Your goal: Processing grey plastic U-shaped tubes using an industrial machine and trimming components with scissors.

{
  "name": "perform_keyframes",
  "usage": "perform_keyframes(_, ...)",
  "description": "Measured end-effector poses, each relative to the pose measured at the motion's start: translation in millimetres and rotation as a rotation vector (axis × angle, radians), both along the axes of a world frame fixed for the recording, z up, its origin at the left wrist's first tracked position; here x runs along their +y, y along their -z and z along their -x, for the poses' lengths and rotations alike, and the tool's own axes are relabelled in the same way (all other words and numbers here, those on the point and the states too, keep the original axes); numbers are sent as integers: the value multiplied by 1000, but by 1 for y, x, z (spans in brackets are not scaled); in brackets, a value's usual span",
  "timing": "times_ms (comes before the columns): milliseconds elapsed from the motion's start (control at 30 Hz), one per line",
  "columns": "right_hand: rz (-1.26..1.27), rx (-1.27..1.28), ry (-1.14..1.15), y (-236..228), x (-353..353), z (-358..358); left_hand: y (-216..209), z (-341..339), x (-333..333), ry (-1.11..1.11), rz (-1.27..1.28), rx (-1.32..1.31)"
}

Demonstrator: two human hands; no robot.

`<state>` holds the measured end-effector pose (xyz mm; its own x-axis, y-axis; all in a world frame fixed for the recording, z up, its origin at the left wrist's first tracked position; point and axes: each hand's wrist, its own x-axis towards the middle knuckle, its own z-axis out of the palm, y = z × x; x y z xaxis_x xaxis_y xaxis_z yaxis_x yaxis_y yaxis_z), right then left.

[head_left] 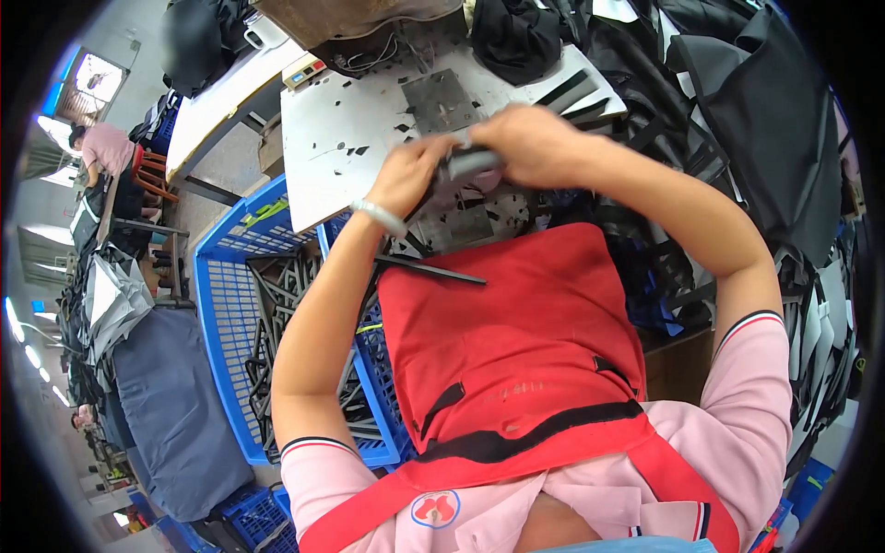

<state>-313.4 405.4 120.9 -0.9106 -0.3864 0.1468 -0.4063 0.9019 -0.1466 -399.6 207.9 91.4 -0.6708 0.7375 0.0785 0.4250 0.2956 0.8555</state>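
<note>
Two-handed hold at the near edge of a white bench (pixel 318 134). The grey folded piece (pixel 473 164) lies between the hands, bridging the gap; its exact form is blurred. The left hand (pixel 419 168) has its fingers curled about one end, the right hand (pixel 527 146) about the other. A thin dark strip (pixel 442 272) rests across the red apron (pixel 516 341); similar strips fill the blue basket (pixel 226 313) at left. Markings: a round badge (pixel 435 508) with a red motif on the pink shirt (pixel 590 502); faint, worn marks on the apron.
</note>
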Motion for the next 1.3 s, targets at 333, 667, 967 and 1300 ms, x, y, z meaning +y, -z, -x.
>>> perform_keyframes(333,396,-33,239,-24,63,-7,-13,0,-15,-80,-141,-454)
perform_keyframes(667,357,-132,258,-27,65,19,-29,34,-2,-240,-131,-197)
perform_keyframes(967,412,-114,291,-23,72,43,-28,56,10,-278,-175,-284)
perform_keyframes(1300,344,23,312,-19,75,56,-25,67,11,-274,-192,-299)
